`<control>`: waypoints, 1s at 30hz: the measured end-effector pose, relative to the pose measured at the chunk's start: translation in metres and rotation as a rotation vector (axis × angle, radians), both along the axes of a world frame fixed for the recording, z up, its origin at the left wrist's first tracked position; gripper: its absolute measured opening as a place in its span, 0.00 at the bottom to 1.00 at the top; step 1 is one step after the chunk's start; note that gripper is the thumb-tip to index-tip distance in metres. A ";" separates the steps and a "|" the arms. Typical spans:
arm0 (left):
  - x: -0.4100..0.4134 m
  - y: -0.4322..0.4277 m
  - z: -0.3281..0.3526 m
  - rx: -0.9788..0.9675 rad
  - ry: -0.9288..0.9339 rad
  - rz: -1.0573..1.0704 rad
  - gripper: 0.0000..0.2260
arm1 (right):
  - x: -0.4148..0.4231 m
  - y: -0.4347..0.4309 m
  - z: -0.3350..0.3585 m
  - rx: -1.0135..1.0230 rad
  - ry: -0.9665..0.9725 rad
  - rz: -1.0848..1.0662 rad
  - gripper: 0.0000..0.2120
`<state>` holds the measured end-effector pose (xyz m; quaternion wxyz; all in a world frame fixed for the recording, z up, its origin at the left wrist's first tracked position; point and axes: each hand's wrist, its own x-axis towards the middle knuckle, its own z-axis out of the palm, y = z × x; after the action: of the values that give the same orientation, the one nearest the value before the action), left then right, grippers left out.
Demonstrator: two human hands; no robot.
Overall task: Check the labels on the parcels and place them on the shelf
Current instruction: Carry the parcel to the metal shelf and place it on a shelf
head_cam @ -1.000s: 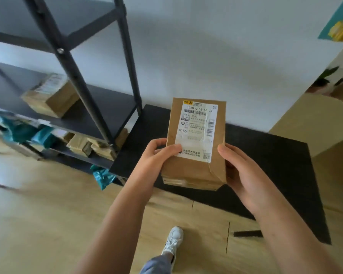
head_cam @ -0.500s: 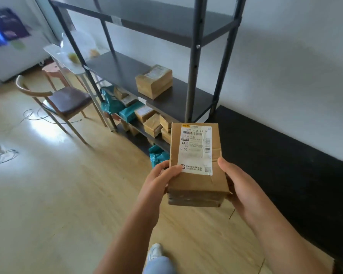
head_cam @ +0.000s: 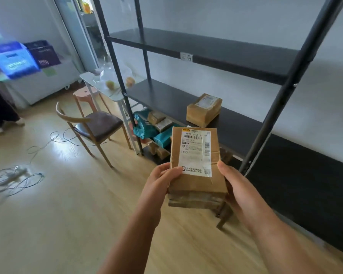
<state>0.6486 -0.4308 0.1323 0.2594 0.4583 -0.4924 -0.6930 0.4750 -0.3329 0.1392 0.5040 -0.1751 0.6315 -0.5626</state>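
Observation:
I hold a brown cardboard parcel (head_cam: 198,182) in front of me, its white shipping label (head_cam: 195,153) facing up. My left hand (head_cam: 159,181) grips its left edge and my right hand (head_cam: 239,189) grips its right edge. Behind it stands a black metal shelf (head_cam: 216,54) with several levels. One brown labelled parcel (head_cam: 204,108) lies on the middle level. The lower level holds several brown parcels (head_cam: 160,122) and teal bags (head_cam: 145,127).
A wooden chair (head_cam: 96,125) with a dark seat stands left of the shelf, an orange stool (head_cam: 85,93) and a small white table (head_cam: 105,82) behind it. Cables (head_cam: 18,175) lie on the wooden floor at left. A dark baseboard (head_cam: 305,178) runs along the wall at right.
My view has swung left and up, bringing the shelf, chair and cables into sight. The parcel stays in both hands, held a little lower and flatter.

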 end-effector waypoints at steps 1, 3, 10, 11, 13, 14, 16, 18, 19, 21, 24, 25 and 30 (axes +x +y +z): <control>0.010 -0.018 0.005 -0.014 0.002 -0.016 0.18 | 0.014 -0.014 0.002 -0.002 -0.004 -0.013 0.28; 0.026 -0.051 0.015 -0.035 0.012 -0.047 0.15 | 0.035 -0.040 0.009 -0.019 0.000 -0.043 0.29; 0.024 -0.152 0.057 -0.128 0.104 -0.153 0.13 | 0.042 -0.119 0.055 -0.174 0.074 -0.071 0.27; 0.018 -0.165 0.066 -0.151 0.122 -0.173 0.12 | 0.036 -0.131 0.064 -0.212 0.095 -0.076 0.26; 0.003 -0.191 0.084 -0.214 0.153 -0.215 0.13 | 0.023 -0.152 0.080 -0.268 0.150 -0.110 0.26; -0.005 -0.203 0.093 -0.257 0.169 -0.237 0.14 | 0.015 -0.164 0.086 -0.295 0.176 -0.132 0.27; -0.022 -0.223 0.112 -0.324 0.189 -0.281 0.17 | -0.002 -0.187 0.099 -0.325 0.205 -0.179 0.30; -0.040 -0.244 0.132 -0.403 0.188 -0.359 0.16 | -0.019 -0.211 0.114 -0.334 0.206 -0.239 0.27; -0.048 -0.254 0.141 -0.444 0.180 -0.401 0.18 | -0.027 -0.221 0.122 -0.344 0.207 -0.269 0.25; -0.064 -0.276 0.155 -0.520 0.154 -0.454 0.29 | -0.044 -0.242 0.136 -0.369 0.228 -0.321 0.22; -0.088 -0.304 0.172 -0.560 0.118 -0.476 0.51 | -0.068 -0.273 0.157 -0.363 0.258 -0.379 0.21; -0.096 -0.312 0.177 -0.573 0.111 -0.470 0.53 | -0.074 -0.283 0.164 -0.362 0.264 -0.388 0.21; -0.139 -0.356 0.195 -0.581 0.086 -0.479 0.37 | -0.097 -0.321 0.186 -0.339 0.325 -0.398 0.26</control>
<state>0.5092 -0.7865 0.3271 0.2296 0.2080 -0.7501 -0.5843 0.3784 -0.6539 0.3255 0.2400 -0.2174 0.6228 -0.7122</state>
